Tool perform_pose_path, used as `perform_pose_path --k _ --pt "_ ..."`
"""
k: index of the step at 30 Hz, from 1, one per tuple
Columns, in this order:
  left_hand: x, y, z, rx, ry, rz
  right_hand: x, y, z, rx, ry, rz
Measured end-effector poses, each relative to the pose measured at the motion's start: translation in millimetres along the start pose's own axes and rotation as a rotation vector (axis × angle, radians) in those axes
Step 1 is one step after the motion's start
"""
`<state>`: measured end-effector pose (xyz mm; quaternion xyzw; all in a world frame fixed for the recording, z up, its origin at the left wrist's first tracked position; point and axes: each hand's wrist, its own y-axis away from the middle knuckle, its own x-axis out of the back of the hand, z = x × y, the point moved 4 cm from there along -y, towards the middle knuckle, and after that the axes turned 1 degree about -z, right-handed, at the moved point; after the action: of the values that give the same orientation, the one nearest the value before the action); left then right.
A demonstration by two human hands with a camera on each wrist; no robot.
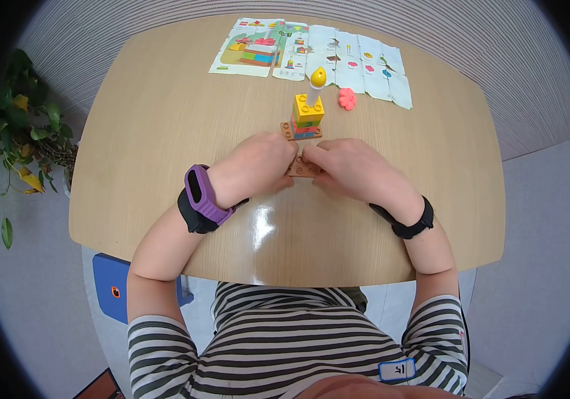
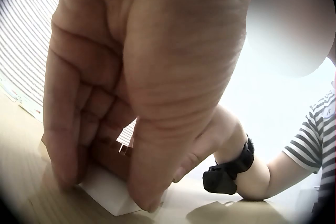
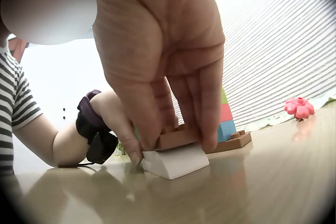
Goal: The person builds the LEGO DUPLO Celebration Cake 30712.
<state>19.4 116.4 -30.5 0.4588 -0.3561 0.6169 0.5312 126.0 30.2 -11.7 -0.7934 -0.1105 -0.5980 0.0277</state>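
In the head view my left hand [image 1: 258,161] and right hand [image 1: 353,166] meet over a small brown studded plate [image 1: 303,167], one at each end. The right wrist view shows the brown plate sitting slightly tilted over a white curved-sided block [image 3: 177,163] on the table. My right thumb and fingers pinch the plate from both sides. Seen from the left wrist, my left thumb and fingers grip the brown piece and the white block [image 2: 107,190] at their other end. Palms and knuckles hide much of both pieces.
Just beyond the hands stands a brick tower [image 1: 308,114] on a brown plate, topped by a white candle with a yellow flame [image 1: 318,77]. A coral flower piece [image 1: 347,99] lies to its right. A creased instruction sheet [image 1: 335,50] spreads along the table's far edge.
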Motion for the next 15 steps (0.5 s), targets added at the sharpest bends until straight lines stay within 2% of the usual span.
perform_pose_path --k 15 --pt "-1.0 0.2 1.4 -0.024 -0.008 0.020 -1.3 -1.1 0.2 0.003 -0.022 0.024"
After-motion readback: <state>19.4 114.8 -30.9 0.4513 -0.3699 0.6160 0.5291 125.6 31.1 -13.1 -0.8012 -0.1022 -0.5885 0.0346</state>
